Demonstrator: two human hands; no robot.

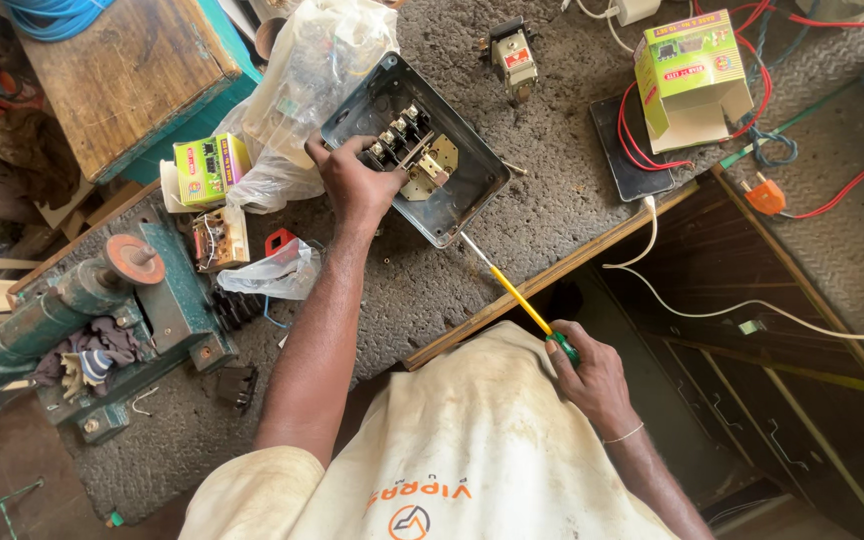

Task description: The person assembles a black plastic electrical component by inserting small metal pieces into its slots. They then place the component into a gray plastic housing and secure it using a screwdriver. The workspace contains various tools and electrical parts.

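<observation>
L hand [357,185] grips the open switch box [472,190] edge on the bench. R hand [592,375] clenched on yellow screwdriver [512,290], tip touching box's near edge.

Around the open metal switch box [422,150] there's bare tabletop [552,200] on the near side and toward the black panel [632,160] with red wires [642,150], but the plastic bags [302,90] crowd its far-left side and a small switch unit [514,58] sits just beyond it.
</observation>
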